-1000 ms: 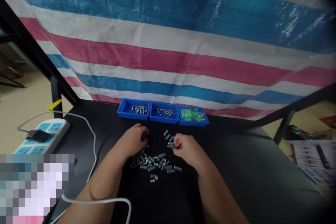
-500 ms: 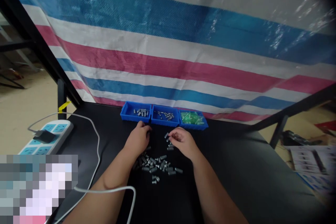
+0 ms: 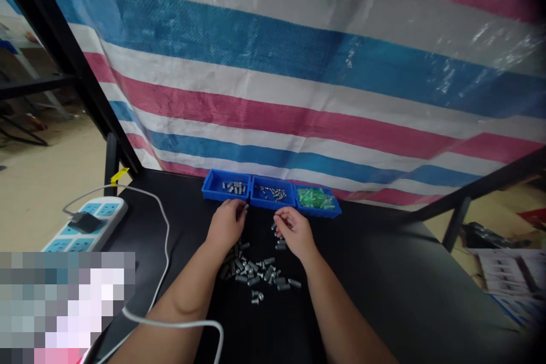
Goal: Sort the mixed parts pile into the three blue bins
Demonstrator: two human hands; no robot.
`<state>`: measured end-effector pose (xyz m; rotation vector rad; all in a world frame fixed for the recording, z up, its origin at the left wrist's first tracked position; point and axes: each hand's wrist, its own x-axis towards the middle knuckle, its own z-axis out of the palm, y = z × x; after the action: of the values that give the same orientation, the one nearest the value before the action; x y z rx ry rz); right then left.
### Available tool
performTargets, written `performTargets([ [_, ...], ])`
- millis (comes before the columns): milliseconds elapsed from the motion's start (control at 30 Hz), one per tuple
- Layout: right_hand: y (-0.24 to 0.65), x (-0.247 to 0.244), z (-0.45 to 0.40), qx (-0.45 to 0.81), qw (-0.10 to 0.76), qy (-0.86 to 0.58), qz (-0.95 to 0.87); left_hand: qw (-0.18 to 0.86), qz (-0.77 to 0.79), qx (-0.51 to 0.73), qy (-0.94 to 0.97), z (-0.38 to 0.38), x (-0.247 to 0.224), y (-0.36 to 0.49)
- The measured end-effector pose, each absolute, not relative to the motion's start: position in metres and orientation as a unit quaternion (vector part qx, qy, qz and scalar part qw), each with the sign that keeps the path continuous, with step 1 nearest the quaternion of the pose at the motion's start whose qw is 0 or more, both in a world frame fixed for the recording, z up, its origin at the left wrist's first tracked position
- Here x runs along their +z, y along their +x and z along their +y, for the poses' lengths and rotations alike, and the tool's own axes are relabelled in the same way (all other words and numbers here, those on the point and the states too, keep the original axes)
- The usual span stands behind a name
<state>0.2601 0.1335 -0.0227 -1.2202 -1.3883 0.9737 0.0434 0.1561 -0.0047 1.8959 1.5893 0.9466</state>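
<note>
Black table (image 3: pixel 384 278): cable (image 3: pixel 187 325) crosses left forearm (image 3: pixel 181 298); left hand (image 3: pixel 226 224), right hand (image 3: pixel 297 234) curled, grips unclear.

The left hand (image 3: pixel 226 224) and right hand (image 3: pixel 295 233) are bare, with rounded backs. Behind each hand, the bare left forearm (image 3: pixel 181 296) and right forearm (image 3: pixel 336 307) widen; a curved line, crease or shadow, marks the left one.

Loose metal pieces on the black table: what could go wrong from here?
The white cable crosses the left forearm and might snag as the arm moves. The left hand is close to the left blue tray and could nudge it. The right hand could scatter the metal pieces beside it.
</note>
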Motion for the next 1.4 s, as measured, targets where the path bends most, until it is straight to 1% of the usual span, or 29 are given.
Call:
performTargets([
  [67,0.259,-0.023,0.136,0.384,0.537,-0.487,-0.571,0.331,0.547,0.441,0.63,0.16,-0.005,0.043],
  [167,0.257,-0.023,0.141,0.372,0.581,-0.468,-0.552,0.467,0.487,0.568,0.471,0.167,-0.005,0.045],
  [267,0.257,-0.023,0.144,0.386,0.586,-0.435,-0.564,0.537,0.423,0.657,0.318,0.171,0.001,0.046],
  [367,0.257,-0.023,0.143,0.393,0.569,-0.399,-0.602,0.594,0.363,0.68,0.23,0.17,0.012,0.046],
  [500,0.263,-0.021,0.136,0.34,0.57,-0.403,-0.63,0.635,0.299,0.67,0.24,0.164,0.028,0.044],
  [567,0.268,-0.016,0.133,0.294,0.567,-0.429,-0.639,0.636,0.292,0.665,0.26,0.162,0.031,0.043],
  [667,0.277,-0.007,0.128,0.216,0.521,-0.474,-0.676,0.617,0.309,0.652,0.314,0.161,0.028,0.039],
  [733,0.281,0.001,0.124,0.179,0.485,-0.486,-0.705,0.572,0.346,0.633,0.391,0.161,0.026,0.035],
  [800,0.28,0.009,0.12,0.164,0.459,-0.477,-0.731,0.504,0.391,0.591,0.494,0.161,0.026,0.029],
  [933,0.259,0.019,0.108,0.18,0.385,-0.431,-0.796,0.386,0.442,0.431,0.685,0.16,0.032,0.011],
  [1033,0.233,0.019,0.099,0.188,0.291,-0.409,-0.844,0.338,0.471,0.285,0.764,0.159,0.031,0.0],
  [1100,0.217,0.015,0.097,0.176,0.255,-0.413,-0.856,0.325,0.481,0.225,0.782,0.159,0.026,-0.002],
  [1233,0.2,0.002,0.103,0.162,0.229,-0.432,-0.857,0.328,0.485,0.185,0.79,0.158,0.016,0.003],
  [1400,0.2,-0.007,0.111,0.161,0.246,-0.453,-0.842,0.297,0.486,0.161,0.806,0.155,0.013,0.014],
])
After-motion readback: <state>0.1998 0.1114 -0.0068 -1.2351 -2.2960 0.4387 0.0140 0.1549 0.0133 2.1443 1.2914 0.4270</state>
